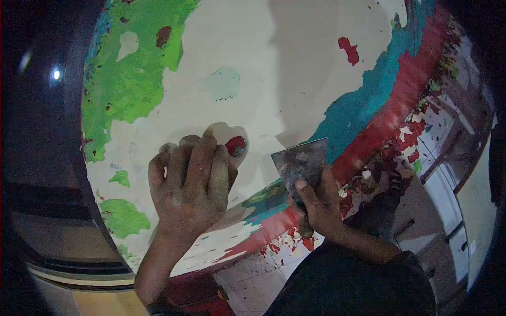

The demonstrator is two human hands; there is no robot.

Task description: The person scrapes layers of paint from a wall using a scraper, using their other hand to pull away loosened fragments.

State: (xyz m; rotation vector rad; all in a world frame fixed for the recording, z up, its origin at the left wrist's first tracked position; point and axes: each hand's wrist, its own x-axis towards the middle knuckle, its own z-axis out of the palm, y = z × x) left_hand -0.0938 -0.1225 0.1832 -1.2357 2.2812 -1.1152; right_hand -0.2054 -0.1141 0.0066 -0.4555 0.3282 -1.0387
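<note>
Bracing flat and released against the wall (253, 79) at lower left of centre, the left hand (190, 181) steadies while the right hand (316, 203), just right, grasps a scraper (301, 160) with its blade on the paint. Scraping seems underway; the next stroke likely needs firm pressure toward the teal band (363, 105).

Dim room: pale tiled floor (253, 282), perhaps white panelled door (448, 200), small light (55, 74) at left.

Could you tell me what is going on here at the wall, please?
A person is at a wall with peeling green, teal and red paint. The right hand holds a scraper with its blade against the wall near the teal and red band. The left hand rests flat on a bare pale patch. Paint flakes lie below.
</note>
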